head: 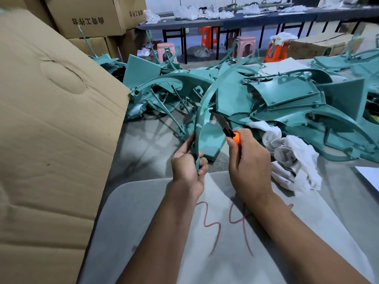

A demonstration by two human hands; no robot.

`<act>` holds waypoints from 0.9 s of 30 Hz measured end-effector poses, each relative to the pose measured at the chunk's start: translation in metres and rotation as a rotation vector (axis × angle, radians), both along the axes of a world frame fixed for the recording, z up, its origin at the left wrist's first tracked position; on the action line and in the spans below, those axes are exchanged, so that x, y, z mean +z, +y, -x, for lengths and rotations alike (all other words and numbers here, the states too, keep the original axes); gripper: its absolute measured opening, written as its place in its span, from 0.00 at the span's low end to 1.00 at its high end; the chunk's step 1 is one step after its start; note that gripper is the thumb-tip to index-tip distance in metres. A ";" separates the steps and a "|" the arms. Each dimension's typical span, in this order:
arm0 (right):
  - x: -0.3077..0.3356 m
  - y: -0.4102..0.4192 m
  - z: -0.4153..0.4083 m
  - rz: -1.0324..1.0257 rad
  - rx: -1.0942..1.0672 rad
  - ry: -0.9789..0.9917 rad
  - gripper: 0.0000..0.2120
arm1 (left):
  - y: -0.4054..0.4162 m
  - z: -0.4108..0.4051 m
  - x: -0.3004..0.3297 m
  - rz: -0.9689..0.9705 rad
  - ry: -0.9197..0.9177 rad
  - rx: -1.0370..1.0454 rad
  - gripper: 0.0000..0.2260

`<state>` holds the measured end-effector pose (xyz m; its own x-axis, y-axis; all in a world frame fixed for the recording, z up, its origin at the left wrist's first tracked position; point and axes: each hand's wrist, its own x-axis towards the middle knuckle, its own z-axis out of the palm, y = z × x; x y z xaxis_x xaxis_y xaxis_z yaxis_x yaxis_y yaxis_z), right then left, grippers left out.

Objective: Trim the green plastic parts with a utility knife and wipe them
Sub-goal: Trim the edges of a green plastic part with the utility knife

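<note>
My left hand (189,163) grips the lower end of a long curved green plastic part (202,111) that arcs up and away over the table. My right hand (249,163) holds an orange utility knife (226,129), its blade out and pointing up-left at the inner edge of that curved part. A flat green panel (211,141) lies on the table just behind both hands. A crumpled white cloth (291,158) lies to the right of my right hand, apart from it.
A big heap of green plastic parts (276,99) covers the table beyond my hands. A large cardboard box (51,130) stands close on the left. A grey board (221,222) marked in red lies under my forearms. Stools and a long table stand far back.
</note>
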<state>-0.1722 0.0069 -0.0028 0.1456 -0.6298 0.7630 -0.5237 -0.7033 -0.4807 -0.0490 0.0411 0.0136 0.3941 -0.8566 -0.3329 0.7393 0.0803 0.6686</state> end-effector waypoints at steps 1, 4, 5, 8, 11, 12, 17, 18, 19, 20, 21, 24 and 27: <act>0.000 0.000 -0.001 -0.013 -0.005 0.021 0.12 | -0.001 0.003 0.000 -0.001 -0.021 0.030 0.25; 0.000 0.001 -0.004 -0.065 0.004 0.080 0.13 | -0.002 0.009 0.000 -0.027 -0.067 0.092 0.27; 0.000 0.001 -0.005 -0.070 0.002 0.094 0.13 | -0.002 0.010 0.000 -0.036 -0.075 0.107 0.27; 0.000 0.001 -0.006 -0.070 0.013 0.112 0.13 | -0.002 0.011 0.001 -0.034 -0.061 0.131 0.27; 0.001 0.001 -0.005 -0.047 0.060 0.128 0.13 | -0.002 0.010 0.003 -0.024 -0.031 0.133 0.24; 0.001 0.001 -0.004 -0.042 0.070 0.131 0.14 | -0.001 0.010 0.003 -0.025 -0.026 0.131 0.24; 0.000 -0.002 -0.004 -0.049 0.046 0.086 0.14 | 0.000 0.010 0.002 -0.034 -0.041 0.113 0.25; 0.000 -0.002 -0.004 -0.047 0.046 0.102 0.15 | 0.000 0.009 0.002 -0.032 -0.031 0.113 0.25; -0.001 -0.002 -0.004 -0.040 0.059 0.124 0.15 | -0.001 0.009 0.002 -0.032 -0.020 0.117 0.25; -0.002 -0.001 -0.004 -0.032 0.087 0.147 0.15 | -0.001 0.009 0.001 -0.035 -0.016 0.120 0.25; -0.003 0.000 -0.004 -0.023 0.127 0.167 0.15 | -0.002 0.009 0.001 -0.046 -0.023 0.124 0.26; -0.004 0.003 -0.005 -0.003 0.150 0.168 0.14 | -0.003 0.009 0.001 -0.071 -0.040 0.132 0.26; -0.002 -0.001 -0.004 -0.019 0.043 0.138 0.14 | -0.002 0.009 0.002 -0.068 -0.016 0.133 0.26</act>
<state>-0.1678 0.0057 -0.0050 0.2755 -0.6350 0.7217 -0.5556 -0.7178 -0.4195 -0.0584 0.0395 0.0160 0.5081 -0.7724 -0.3812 0.7143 0.1306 0.6875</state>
